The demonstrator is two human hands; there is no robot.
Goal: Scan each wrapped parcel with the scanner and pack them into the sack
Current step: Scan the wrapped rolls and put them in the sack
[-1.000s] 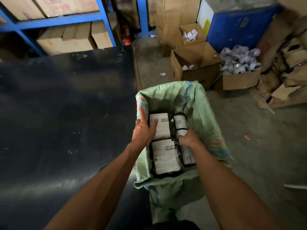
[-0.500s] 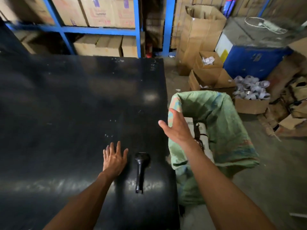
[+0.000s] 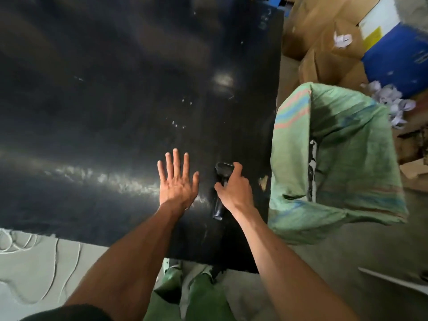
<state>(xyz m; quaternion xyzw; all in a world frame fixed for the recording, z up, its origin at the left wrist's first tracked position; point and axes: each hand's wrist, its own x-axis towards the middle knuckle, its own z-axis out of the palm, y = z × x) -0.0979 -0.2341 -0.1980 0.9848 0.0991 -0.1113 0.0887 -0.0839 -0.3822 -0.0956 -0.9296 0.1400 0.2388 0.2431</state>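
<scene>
A black handheld scanner lies on the black table near its front right corner. My right hand is curled around the scanner's middle, fingers over its head. My left hand rests flat on the table just left of the scanner, fingers spread, holding nothing. The green woven sack stands open on the floor right of the table. Only a thin sliver of the wrapped parcels shows inside it, black wrap with white labels.
Brown cardboard boxes and a blue container stand behind the sack, with crumpled white paper beside them. White cord lies on the grey floor at the lower left. My green trouser legs show below the table edge.
Both hands left the parcels in the sack. The left hand settled flat on the table. The right hand came across from the sack and closed on the scanner. The view tilted down.
</scene>
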